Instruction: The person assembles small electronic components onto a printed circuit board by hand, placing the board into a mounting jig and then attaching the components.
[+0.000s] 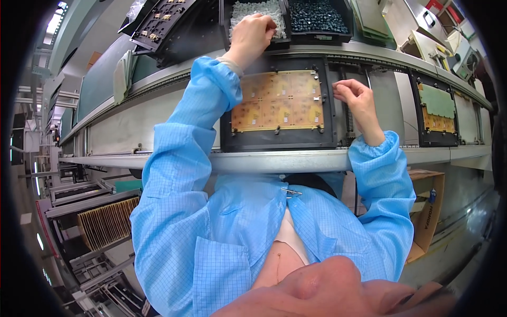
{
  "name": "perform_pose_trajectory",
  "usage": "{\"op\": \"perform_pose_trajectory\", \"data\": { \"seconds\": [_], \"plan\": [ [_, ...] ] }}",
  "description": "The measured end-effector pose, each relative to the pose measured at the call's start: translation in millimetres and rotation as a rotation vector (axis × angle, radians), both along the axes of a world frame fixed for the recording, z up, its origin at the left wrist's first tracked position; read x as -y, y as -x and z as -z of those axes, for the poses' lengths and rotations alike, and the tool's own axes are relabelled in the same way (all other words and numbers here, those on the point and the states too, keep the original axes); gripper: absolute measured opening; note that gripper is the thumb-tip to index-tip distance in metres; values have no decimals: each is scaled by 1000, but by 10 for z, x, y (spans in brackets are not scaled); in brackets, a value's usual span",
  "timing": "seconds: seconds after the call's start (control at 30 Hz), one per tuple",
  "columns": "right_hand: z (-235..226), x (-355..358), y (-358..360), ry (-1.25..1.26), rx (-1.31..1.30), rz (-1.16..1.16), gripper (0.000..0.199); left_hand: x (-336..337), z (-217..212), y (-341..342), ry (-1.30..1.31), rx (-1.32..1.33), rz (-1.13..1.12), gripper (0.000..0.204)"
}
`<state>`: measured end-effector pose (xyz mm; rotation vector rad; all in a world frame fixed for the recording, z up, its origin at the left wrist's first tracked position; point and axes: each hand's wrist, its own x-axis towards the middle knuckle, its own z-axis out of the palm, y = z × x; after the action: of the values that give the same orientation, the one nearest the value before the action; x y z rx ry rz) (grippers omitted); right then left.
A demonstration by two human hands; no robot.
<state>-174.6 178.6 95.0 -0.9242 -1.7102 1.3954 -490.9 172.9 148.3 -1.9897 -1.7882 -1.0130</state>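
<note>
My left hand [253, 33] reaches up into a black bin of small white parts [248, 11], fingers curled down among them; whether it grips any is hidden. My right hand [355, 96] hovers at the right edge of a black carrier frame [279, 138], fingers loosely pinched together. Whether something small sits between the fingertips cannot be made out. The frame holds a tan circuit board panel [277, 100] lying flat on the conveyor rail. Both arms wear light blue checked sleeves.
A bin of dark blue-green parts [317, 16] stands right of the white ones. A second carrier with a green and tan board [437, 108] lies farther right. A black tray with components [158, 24] is at upper left. A cardboard box [428, 211] and racks [105, 222] sit below the rail.
</note>
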Motion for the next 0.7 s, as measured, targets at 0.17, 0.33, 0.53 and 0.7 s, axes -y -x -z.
{"op": "perform_pose_trajectory", "data": {
  "seconds": [0.17,0.33,0.53,0.7],
  "plan": [
    [53,121,275,34,-19,-73,17,-162,38,13,132,30,-67,16],
    [-11,107,216,33,-33,-83,19,-254,25,56,133,22,-17,18],
    [39,159,-110,281,-232,-96,23,-325,113,12,9,51,114,12],
    [78,183,-184,365,-348,-137,26,-265,36,-192,-76,48,214,7]
  ]
}}
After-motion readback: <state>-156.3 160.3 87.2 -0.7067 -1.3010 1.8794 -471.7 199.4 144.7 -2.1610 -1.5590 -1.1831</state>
